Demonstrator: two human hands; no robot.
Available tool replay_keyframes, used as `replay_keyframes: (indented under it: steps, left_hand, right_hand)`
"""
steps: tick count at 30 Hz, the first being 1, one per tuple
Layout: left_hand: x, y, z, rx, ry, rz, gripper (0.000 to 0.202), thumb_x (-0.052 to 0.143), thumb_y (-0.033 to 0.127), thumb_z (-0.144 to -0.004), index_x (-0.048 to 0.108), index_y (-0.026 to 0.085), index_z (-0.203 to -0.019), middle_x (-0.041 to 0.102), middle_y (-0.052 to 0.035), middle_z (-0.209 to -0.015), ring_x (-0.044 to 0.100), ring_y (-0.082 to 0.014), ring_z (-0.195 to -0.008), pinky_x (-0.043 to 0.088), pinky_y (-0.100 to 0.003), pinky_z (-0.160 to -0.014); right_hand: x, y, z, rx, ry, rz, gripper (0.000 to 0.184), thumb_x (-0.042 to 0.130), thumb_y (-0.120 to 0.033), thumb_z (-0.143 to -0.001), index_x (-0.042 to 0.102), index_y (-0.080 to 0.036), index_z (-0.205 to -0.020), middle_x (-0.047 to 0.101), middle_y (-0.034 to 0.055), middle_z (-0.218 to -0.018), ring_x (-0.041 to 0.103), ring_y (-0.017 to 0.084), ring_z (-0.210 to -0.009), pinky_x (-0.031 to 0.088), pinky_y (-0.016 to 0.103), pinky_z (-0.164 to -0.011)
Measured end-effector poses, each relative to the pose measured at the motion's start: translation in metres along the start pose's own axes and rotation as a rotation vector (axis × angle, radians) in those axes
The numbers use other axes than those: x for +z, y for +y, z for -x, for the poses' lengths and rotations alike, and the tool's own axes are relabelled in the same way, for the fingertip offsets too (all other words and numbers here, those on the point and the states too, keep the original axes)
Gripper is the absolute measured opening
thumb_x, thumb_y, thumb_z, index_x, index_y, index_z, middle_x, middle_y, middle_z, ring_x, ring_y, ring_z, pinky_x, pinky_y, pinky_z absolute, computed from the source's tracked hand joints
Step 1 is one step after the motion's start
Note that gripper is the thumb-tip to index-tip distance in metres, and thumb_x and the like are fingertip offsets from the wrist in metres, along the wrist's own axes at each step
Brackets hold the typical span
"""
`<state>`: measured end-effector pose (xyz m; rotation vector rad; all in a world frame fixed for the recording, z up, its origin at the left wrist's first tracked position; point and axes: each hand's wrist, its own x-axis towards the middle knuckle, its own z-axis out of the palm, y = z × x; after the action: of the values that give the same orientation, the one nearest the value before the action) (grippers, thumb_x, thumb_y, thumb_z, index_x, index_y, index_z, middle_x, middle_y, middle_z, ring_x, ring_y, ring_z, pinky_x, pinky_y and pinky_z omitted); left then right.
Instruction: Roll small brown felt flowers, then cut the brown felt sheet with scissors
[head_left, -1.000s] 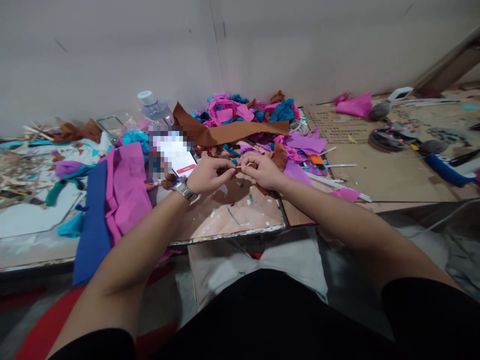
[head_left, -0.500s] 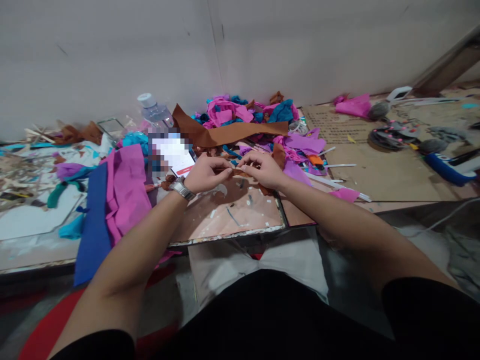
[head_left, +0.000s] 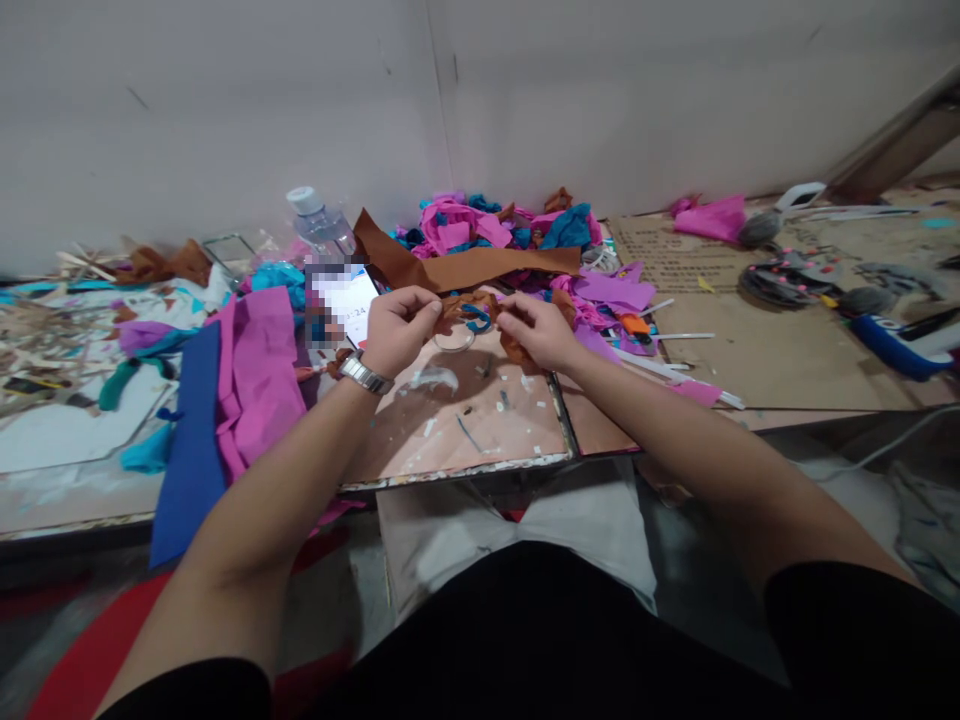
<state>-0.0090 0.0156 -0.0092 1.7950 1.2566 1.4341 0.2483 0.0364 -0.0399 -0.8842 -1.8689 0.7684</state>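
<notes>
My left hand (head_left: 396, 328), with a metal watch on the wrist, and my right hand (head_left: 538, 330) are both closed on a small piece of brown crepe paper (head_left: 459, 308) held between them above a pink board (head_left: 465, 420). The fingers of each hand pinch one end of the brown paper. A bit of blue paper (head_left: 477, 318) shows just behind it. A roll of clear tape (head_left: 452, 340) lies on the board under the hands.
A phone (head_left: 343, 300) and a water bottle (head_left: 321, 222) stand left of the hands. A pile of pink, blue and brown paper scraps (head_left: 495, 235) lies behind. Pink and blue sheets (head_left: 232, 390) hang over the left edge. Cardboard (head_left: 742, 340) with tools lies right.
Both hands have risen slightly and moved apart, and the brown paper between them now looks stretched and more opened out than before.
</notes>
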Motion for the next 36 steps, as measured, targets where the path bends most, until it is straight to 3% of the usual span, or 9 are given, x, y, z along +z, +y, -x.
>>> replay_keyframes:
  steps: [2,4,7,11,16,21,26,32,36]
  left_hand:
    - [-0.001,-0.004,-0.003,0.022,0.110,-0.009,0.017,0.071,0.035,-0.085,0.072,0.019,-0.079,0.068,0.0003,-0.061,0.061,-0.0125,-0.054,0.046,-0.023,-0.051]
    - [-0.001,-0.008,-0.006,0.027,0.190,0.035,0.017,0.072,0.036,-0.085,0.070,0.020,-0.080,0.068,0.0003,-0.065,0.063,-0.0133,-0.056,0.049,-0.024,-0.052]
    - [-0.001,-0.013,-0.010,0.018,0.260,0.152,0.021,0.071,0.041,-0.088,0.066,0.022,-0.083,0.069,0.0005,-0.067,0.066,-0.0144,-0.056,0.054,-0.025,-0.054]
    - [-0.001,-0.015,-0.012,0.035,0.306,0.235,0.026,0.073,0.046,-0.090,0.064,0.022,-0.084,0.068,0.0016,-0.066,0.067,-0.0136,-0.054,0.058,-0.026,-0.057]
    - [-0.002,-0.020,-0.014,0.075,0.333,0.282,0.032,0.077,0.051,-0.088,0.065,0.022,-0.082,0.066,0.0023,-0.063,0.066,-0.0129,-0.053,0.055,-0.023,-0.055]
    - [-0.003,-0.023,-0.015,0.137,0.337,0.259,0.030,0.078,0.048,-0.089,0.068,0.021,-0.080,0.064,0.0025,-0.063,0.064,-0.0120,-0.053,0.050,-0.022,-0.052]
    - [-0.003,-0.013,-0.003,0.257,0.221,0.049,0.023,0.076,0.040,-0.090,0.072,0.020,-0.081,0.063,0.0025,-0.058,0.053,-0.0092,-0.046,0.040,-0.021,-0.048]
    - [-0.003,0.003,0.009,0.545,-0.031,-0.210,0.016,0.071,0.027,-0.089,0.077,0.016,-0.079,0.072,-0.0028,-0.064,0.060,-0.0120,-0.053,0.043,-0.024,-0.053]
    - [-0.004,0.004,0.008,0.648,-0.170,-0.294,0.013,0.070,0.023,-0.089,0.080,0.017,-0.084,0.074,-0.0047,-0.066,0.060,-0.0130,-0.052,0.043,-0.027,-0.053]
  right_hand:
    - [-0.002,0.000,0.003,-0.093,-0.038,0.172,0.042,0.073,-0.048,-0.091,0.073,-0.018,-0.120,0.077,0.0100,-0.106,0.069,0.028,-0.094,0.053,0.040,-0.087]
    - [-0.005,0.000,0.004,-0.141,-0.046,0.277,0.046,0.074,-0.034,-0.087,0.070,-0.018,-0.130,0.078,0.0117,-0.112,0.068,0.030,-0.098,0.053,0.042,-0.089]
    - [-0.009,0.003,0.001,-0.177,-0.001,0.381,0.041,0.069,-0.022,-0.086,0.072,-0.017,-0.127,0.077,0.0136,-0.114,0.064,0.033,-0.105,0.050,0.046,-0.095]
    - [-0.016,0.007,-0.004,-0.186,0.015,0.472,0.025,0.071,-0.024,-0.090,0.077,-0.017,-0.114,0.074,0.0146,-0.109,0.060,0.034,-0.105,0.046,0.050,-0.099]
    - [-0.018,0.007,-0.005,-0.178,0.032,0.571,0.026,0.072,-0.030,-0.092,0.083,-0.016,-0.111,0.071,0.0160,-0.110,0.061,0.033,-0.104,0.049,0.048,-0.095]
    - [-0.028,0.005,-0.009,-0.042,0.157,0.613,0.022,0.067,-0.022,-0.089,0.085,-0.020,-0.101,0.073,0.0087,-0.083,0.063,0.029,-0.088,0.048,0.042,-0.081]
    - [-0.045,0.009,-0.017,0.009,0.416,0.462,0.027,0.060,-0.020,-0.089,0.080,-0.019,-0.107,0.071,0.0017,-0.074,0.063,0.020,-0.068,0.050,0.034,-0.071]
    - [-0.053,0.014,-0.020,-0.182,0.570,0.382,0.030,0.051,-0.020,-0.095,0.072,-0.022,-0.117,0.078,0.0083,-0.109,0.073,0.023,-0.087,0.061,0.040,-0.082]
    - [-0.056,0.022,-0.025,-0.241,0.515,0.417,0.038,0.052,-0.026,-0.098,0.064,-0.025,-0.135,0.072,0.0125,-0.136,0.070,0.030,-0.124,0.059,0.052,-0.108]
